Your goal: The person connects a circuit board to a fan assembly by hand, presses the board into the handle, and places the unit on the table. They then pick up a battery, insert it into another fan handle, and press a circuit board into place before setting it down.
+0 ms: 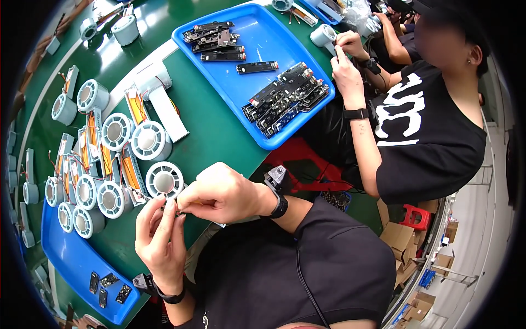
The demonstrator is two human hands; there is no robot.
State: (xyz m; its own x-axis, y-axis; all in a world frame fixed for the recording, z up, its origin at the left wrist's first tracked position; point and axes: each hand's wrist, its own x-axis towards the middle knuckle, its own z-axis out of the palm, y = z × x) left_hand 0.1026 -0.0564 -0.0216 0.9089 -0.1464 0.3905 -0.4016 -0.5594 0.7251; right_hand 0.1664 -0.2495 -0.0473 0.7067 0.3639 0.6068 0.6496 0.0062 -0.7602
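My left hand (161, 241) is closed, its fingertips pinched together at the table's near edge. Thumb and forefinger of my right hand (223, 196) meet there too, in a pinch. Between the fingertips is something small and dark, too hidden to name. Just beyond them sits a light-blue round slotted housing (164, 180) with a grey disc in its middle; whether my fingers touch it I cannot tell. Several similar housings (148, 140) with long handles stand to the left, some with red wires and yellow-orange strips showing.
A blue tray (255, 16) holding black circuit boards (285, 96) lies ahead. Another blue tray (68, 260) with a few small boards (103, 298) is at the left. The green table (203, 123) lies under them. At the right, a co-worker (422, 126) handles a similar housing (323, 36).
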